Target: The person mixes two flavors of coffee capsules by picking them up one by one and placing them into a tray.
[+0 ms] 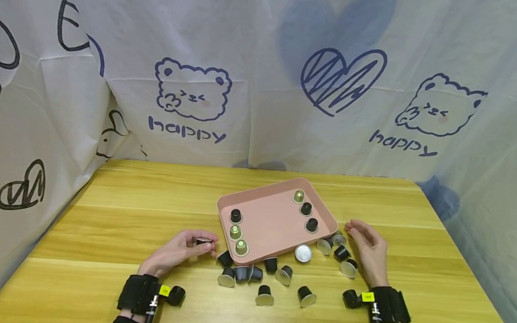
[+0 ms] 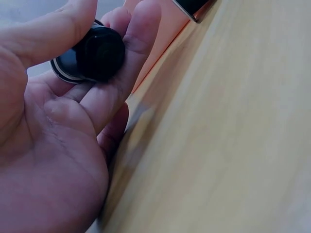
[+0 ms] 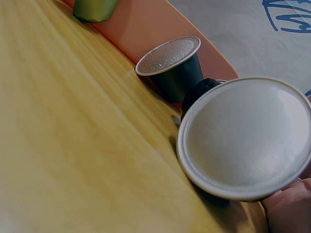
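Observation:
My left hand (image 1: pixel 183 246) pinches a black coffee capsule (image 2: pixel 101 53) between thumb and fingers, just left of a pink tray (image 1: pixel 272 222). In the left wrist view its dark body faces the camera and the thumb lies over its rim. My right hand (image 1: pixel 371 252) is beside the tray's right corner with its fingers loosely bent, nothing visible held in it. Its fingertips are close to a capsule (image 1: pixel 338 238) lying by the tray edge. In the right wrist view a large capsule lid (image 3: pixel 248 138) hides most of that hand.
Inside the tray stand a left row with a black capsule (image 1: pixel 235 215) and two green ones, and a right row with a green capsule (image 1: pixel 298 196) and two black ones. Several loose dark capsules (image 1: pixel 264 296) lie in front of the tray on the wooden table (image 1: pixel 148 199).

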A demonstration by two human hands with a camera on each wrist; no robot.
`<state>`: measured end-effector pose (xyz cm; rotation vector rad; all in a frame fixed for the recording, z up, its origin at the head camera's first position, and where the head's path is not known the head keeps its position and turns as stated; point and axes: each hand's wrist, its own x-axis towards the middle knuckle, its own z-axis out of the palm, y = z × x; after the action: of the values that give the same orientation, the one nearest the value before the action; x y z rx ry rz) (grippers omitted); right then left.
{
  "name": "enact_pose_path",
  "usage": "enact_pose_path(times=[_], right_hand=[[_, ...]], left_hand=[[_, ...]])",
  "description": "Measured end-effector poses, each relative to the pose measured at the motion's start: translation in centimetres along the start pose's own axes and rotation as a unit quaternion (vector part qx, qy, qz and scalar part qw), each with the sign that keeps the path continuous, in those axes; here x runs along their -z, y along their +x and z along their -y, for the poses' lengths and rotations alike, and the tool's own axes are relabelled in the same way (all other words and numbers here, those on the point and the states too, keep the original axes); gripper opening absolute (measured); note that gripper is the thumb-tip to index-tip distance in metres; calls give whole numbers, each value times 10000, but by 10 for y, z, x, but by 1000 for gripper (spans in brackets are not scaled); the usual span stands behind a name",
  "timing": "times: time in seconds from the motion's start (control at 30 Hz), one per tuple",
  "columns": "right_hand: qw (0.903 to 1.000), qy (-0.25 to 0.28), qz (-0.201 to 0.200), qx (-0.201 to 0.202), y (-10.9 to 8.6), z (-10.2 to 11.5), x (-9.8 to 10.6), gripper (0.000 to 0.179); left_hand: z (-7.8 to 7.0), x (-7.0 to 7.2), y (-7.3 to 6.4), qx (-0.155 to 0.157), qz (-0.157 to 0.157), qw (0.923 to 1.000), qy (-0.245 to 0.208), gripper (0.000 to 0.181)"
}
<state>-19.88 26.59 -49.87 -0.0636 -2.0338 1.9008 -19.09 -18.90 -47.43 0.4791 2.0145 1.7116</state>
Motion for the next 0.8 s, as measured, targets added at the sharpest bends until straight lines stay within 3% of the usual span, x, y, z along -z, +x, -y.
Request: enact_pose_path(times=[0.57,0.8], right_hand=[[10000,-14,-15,-27,0,-1,0,35],[10000,4,-24,-69,0,-2,0,37]], left_hand=[[-1,-1,1,-54,-148,9996,-242,48],[-2,-2,1,119,-257,9987,-433,49]])
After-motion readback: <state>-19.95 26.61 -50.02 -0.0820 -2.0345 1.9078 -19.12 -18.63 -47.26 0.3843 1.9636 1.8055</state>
